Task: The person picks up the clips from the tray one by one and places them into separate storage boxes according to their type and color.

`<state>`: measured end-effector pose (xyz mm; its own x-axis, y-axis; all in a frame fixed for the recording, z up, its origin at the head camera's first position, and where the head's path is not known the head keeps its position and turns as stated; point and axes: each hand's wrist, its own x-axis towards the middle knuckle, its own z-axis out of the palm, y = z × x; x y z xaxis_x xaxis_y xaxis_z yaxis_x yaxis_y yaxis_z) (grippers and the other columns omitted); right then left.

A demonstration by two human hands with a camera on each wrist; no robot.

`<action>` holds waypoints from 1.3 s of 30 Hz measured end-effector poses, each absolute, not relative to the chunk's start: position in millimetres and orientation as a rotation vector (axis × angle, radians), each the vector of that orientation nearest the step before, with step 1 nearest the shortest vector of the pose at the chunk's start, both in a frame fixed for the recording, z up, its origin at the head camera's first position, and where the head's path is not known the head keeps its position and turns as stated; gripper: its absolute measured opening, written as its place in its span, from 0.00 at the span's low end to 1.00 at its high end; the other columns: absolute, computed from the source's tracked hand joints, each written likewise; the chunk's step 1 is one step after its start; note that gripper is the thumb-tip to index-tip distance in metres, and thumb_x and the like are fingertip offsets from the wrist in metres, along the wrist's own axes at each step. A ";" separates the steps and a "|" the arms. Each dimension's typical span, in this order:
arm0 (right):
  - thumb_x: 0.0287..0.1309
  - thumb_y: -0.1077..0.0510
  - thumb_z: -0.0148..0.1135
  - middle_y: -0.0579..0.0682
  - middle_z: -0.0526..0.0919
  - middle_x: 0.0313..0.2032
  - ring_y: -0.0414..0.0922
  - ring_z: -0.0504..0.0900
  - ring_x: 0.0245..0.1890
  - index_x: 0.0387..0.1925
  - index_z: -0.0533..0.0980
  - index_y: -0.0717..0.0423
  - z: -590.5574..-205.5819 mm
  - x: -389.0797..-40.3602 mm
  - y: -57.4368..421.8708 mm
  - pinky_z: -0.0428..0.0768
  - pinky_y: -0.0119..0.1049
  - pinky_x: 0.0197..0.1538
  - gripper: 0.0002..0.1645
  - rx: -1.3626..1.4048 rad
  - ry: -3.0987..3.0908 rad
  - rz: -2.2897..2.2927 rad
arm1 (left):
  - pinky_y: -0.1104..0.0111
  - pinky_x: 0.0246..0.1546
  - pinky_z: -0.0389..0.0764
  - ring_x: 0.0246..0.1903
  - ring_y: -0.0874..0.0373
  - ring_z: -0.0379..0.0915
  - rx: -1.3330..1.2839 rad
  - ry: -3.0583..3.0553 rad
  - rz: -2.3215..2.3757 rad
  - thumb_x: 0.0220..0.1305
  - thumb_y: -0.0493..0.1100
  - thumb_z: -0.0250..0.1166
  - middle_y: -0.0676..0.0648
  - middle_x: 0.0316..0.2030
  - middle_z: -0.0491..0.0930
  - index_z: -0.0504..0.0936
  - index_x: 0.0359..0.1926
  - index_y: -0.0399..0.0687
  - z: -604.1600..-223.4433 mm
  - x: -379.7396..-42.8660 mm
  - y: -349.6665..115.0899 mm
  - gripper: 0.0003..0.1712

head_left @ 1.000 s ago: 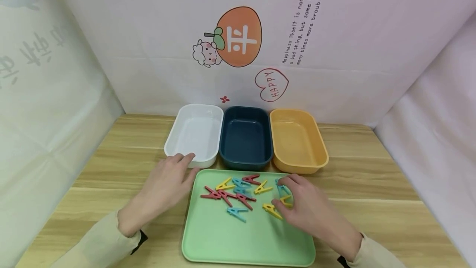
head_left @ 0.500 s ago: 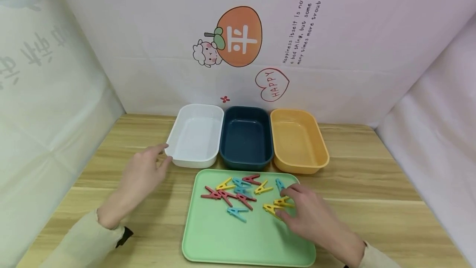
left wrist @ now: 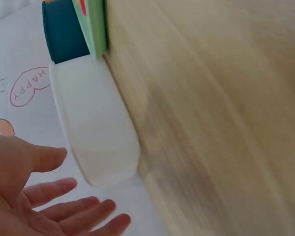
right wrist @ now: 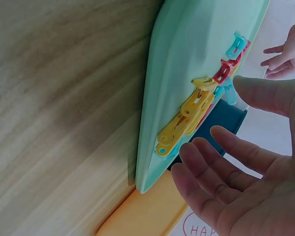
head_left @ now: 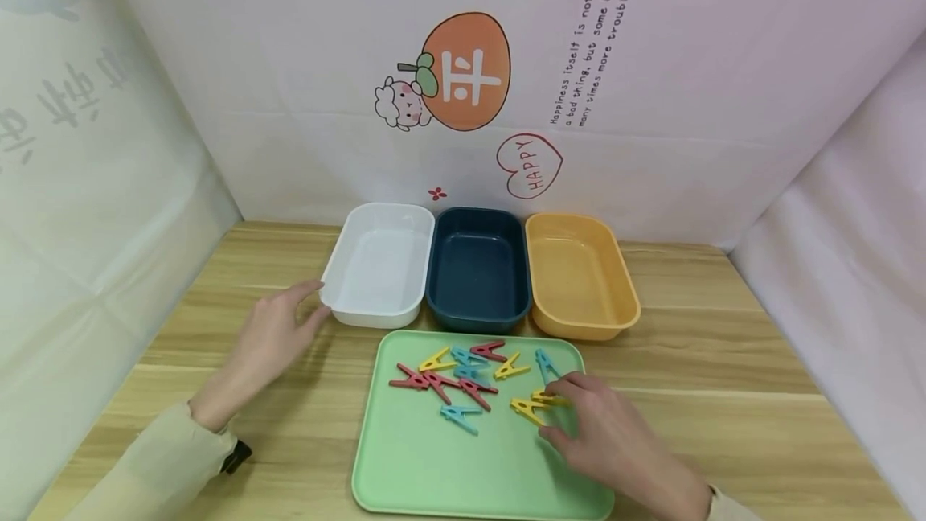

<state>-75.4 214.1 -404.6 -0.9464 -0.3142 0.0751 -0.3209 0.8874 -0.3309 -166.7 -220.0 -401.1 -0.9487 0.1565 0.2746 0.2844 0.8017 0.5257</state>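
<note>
Red, yellow and blue clothespins lie on the upper part of a light green tray (head_left: 434,473). My right hand (head_left: 615,436) hovers over the tray's right side, fingers relaxed and spread, holding nothing. Nearest to it are a yellow clothespin (head_left: 526,408), a second yellow one partly behind the fingers, and a blue clothespin (head_left: 547,366). In the right wrist view the palm and loose fingers (right wrist: 221,182) show beside the clothespins. My left hand (head_left: 264,344) is at the left edge of a white bin (head_left: 379,260), fingertips right at its rim; the left wrist view shows spread fingers around nothing.
A dark blue bin (head_left: 479,264) and a yellow bin (head_left: 579,272) stand in a row with the white one behind the tray. A printed cloth wall (head_left: 289,63) rises behind them. Wooden tabletop (head_left: 709,344) extends on both sides of the tray.
My left hand has moved left from over the white bin's front corner to its left side. My right hand has drawn slightly back towards me, uncovering the blue clothespin. The clothespins look unmoved.
</note>
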 end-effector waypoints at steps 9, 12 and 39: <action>0.51 0.49 0.83 0.47 0.85 0.47 0.48 0.84 0.48 0.48 0.87 0.51 -405.3 -70.8 212.7 0.87 0.51 0.50 0.23 0.470 -3.086 0.526 | 0.36 0.62 0.75 0.53 0.27 0.81 -0.412 -2.686 -0.886 0.73 0.36 0.68 0.27 0.62 0.77 0.83 0.58 0.28 -412.2 -173.1 -224.0 0.18; 0.50 0.50 0.83 0.47 0.85 0.45 0.47 0.85 0.47 0.47 0.87 0.51 -405.6 -70.1 212.8 0.87 0.50 0.48 0.22 0.475 -3.080 0.531 | 0.36 0.60 0.77 0.42 0.29 0.84 -0.427 -2.664 -0.883 0.72 0.36 0.68 0.28 0.62 0.78 0.84 0.56 0.29 -415.7 -174.3 -225.1 0.16; 0.48 0.55 0.86 0.43 0.84 0.41 0.39 0.78 0.36 0.44 0.87 0.51 -407.4 -73.4 215.7 0.83 0.43 0.41 0.21 0.330 -3.178 0.673 | 0.46 0.45 0.88 0.48 0.33 0.86 -0.403 -2.582 -1.055 0.71 0.36 0.70 0.31 0.61 0.80 0.87 0.52 0.29 -425.8 -179.4 -228.6 0.14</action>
<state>-73.4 215.7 -407.4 -0.9720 -0.2214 -0.0787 -0.1705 0.8950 -0.4122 -179.4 -228.6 -425.8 -0.9082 0.1364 0.3957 0.3746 0.6869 0.6228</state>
